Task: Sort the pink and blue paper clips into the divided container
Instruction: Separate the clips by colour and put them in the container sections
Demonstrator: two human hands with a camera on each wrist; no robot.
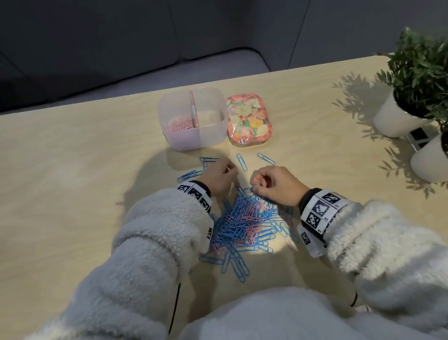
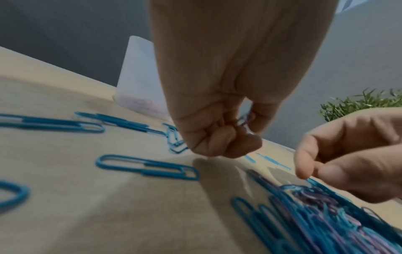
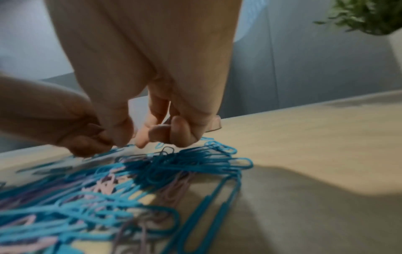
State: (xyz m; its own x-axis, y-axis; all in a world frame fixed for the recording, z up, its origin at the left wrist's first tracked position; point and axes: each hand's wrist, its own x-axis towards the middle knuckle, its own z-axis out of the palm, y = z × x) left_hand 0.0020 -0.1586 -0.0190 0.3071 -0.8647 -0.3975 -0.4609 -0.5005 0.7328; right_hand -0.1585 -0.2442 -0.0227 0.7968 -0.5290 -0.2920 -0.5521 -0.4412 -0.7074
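Some pink clips (image 1: 179, 125) are held in the container's (image 1: 168, 104) left half; the right is bare. A mixed pile (image 1: 245, 222) remains on the desk (image 1: 55, 171). Clips are pinched by the left hand (image 1: 219, 178); the right hand (image 1: 275, 184) is curled, its hold unclear.

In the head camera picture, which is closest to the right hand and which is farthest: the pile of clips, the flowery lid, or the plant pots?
From the right hand:
1. Pile of clips, right under its fingers.
2. Flowery lid, farther back on the table, beside the container.
3. Plant pots, far off at the table's right edge.
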